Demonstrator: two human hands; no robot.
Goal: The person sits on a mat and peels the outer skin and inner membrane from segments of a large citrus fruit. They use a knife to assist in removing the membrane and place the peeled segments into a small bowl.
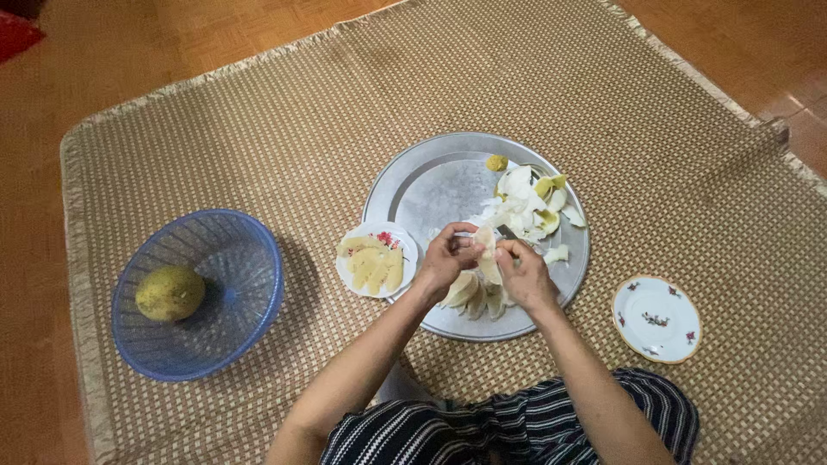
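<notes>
Hands: left hand [445, 260] and right hand [524, 274] close together, both pinching one pomelo segment [488, 251] between them.
Segment: probably soft, juicy, slippery; best held by its membrane edges.
Below hands: metal tray [431, 185], more segments [472, 294].
Beyond: peel scraps [527, 202].

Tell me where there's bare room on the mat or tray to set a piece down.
Free: the round metal tray's upper-left part; the small flowered plate; mat right of the tray, and between tray and blue basket. Crowded: the tray's right side with peel scraps, its near edge with segments under left hand and right hand.
</notes>
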